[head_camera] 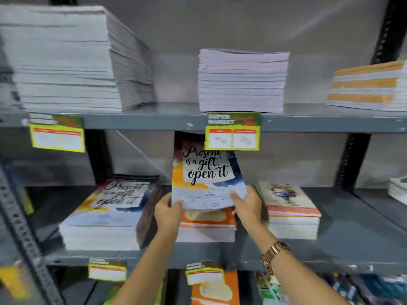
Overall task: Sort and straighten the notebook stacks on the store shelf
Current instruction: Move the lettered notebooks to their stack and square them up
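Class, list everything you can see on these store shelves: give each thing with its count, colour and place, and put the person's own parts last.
Held notebook: one, orange-blue cover reading "Present is a gift, open it", tilted up over the middle stack.
Matching stack: one, same cover, middle shelf left.
Orange-cover stack: one, under the held notebook.
Floral-cover stack: one, middle shelf right.
White paper stacks: two, upper shelf left and centre.
Orange-striped stack: one, upper right.
Price tags: four, yellow-edged, on shelf edges.
Wristwatch: one, gold, right wrist.
Left hand: grips the notebook's lower left.
Right hand: grips its lower right.
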The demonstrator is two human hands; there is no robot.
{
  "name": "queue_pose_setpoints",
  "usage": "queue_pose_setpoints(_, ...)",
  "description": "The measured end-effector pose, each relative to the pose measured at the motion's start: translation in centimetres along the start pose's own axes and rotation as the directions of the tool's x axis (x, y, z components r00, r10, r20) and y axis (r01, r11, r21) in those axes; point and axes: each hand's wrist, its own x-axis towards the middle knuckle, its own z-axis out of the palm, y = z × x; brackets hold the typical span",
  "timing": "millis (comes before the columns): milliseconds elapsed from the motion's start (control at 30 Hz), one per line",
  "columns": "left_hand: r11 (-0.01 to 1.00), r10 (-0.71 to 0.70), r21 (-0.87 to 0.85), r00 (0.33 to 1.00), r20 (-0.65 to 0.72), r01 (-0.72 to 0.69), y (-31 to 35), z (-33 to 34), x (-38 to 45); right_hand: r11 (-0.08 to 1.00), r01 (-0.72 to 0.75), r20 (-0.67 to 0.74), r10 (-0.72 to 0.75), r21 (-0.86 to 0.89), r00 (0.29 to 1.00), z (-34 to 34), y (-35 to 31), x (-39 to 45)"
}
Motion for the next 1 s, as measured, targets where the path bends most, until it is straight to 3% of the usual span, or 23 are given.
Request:
queue_pose_setpoints(333, 0.986, -0.010, 0.166, 0.996, -0.090, 0.025, 0.3, -16.3, 7.2, 0.997, -0.035, 0.160, 0.024, 0.065, 0.987, 15.5, -6.2, -5.0)
queue_pose_setpoints(633, 0.936, -0.023, 0.347, 0.991, -0.131, 0.067, -0.9, -23.0, 11.4, 0.971, -0.190, 0.269, 0.146, 0.145, 0.952, 23.1, -6.2, -8.1)
queue_pose_setpoints(833, 0.789, 0.017, 0.614, 0.998, -0.053, 0.020, -2.9, -24.8, 13.1, 0.958, -0.286, 0.297, 0.273, 0.002, 0.915, 24.6, -6.2, -9.3)
queue_pose_setpoints(1000, 0.623, 0.132, 0.779, 0.991, -0.025, -0.064, -2.5, -24.6, 12.9, 0.895, -0.108, 0.200, 0.212, -0.432, 0.957, 23.8, -6.8, -9.3)
